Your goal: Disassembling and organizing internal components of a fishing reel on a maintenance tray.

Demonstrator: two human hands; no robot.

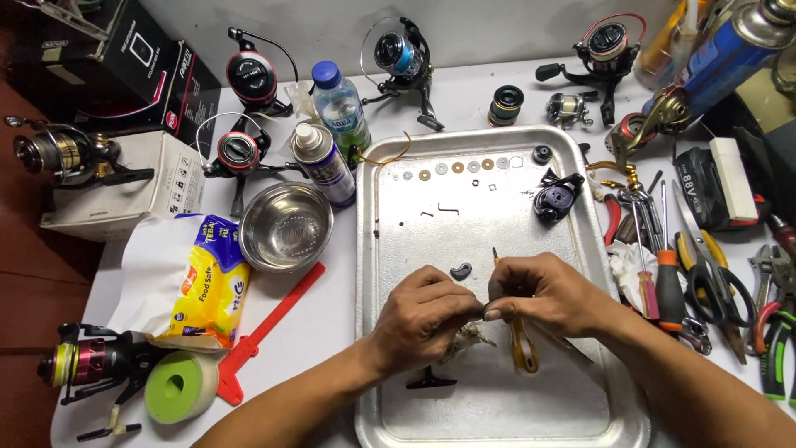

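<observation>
Nearest us: both hands over the metal tray (497, 415). Our left hand (427, 315) and right hand (547, 294) meet fingertip to fingertip, fingers closed in a pinch on a small part between them; too small to tell what it is. A yellow-handled tool (524, 348) lies on the tray under the right hand, a small black lever (431, 382) below the left. Just beyond the hands, a grey curved piece (460, 270). Further up the tray: a black reel housing (555, 199) and a row of washers (456, 167). Left of the tray, a steel bowl (286, 226); right, screwdrivers and pliers (705, 274). Fishing reels (402, 54) along the far edge.
</observation>
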